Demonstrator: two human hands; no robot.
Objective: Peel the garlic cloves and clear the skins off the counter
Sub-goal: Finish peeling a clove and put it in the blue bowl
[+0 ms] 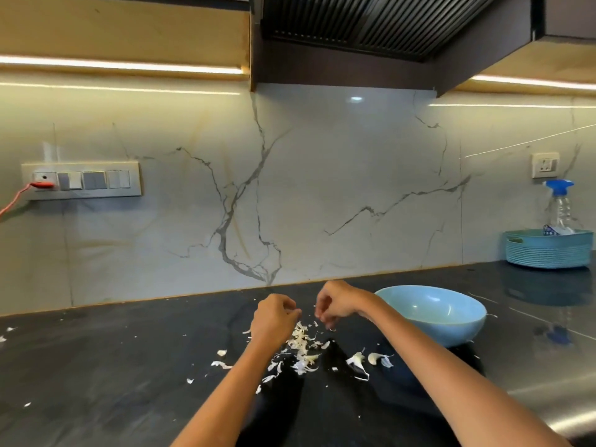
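Dark stone counter, polished and reflective; glossy veined marble-look backsplash; smooth glossy blue bowl; papery garlic skins; ribbed plastic basket.

Both hands hang close together over the dark counter, the left hand and right hand above a loose heap of garlic skins. Just right of them a light blue bowl blocks that side. Far right, a teal basket sits against the marble backsplash. Leftward the counter carries only stray flecks.
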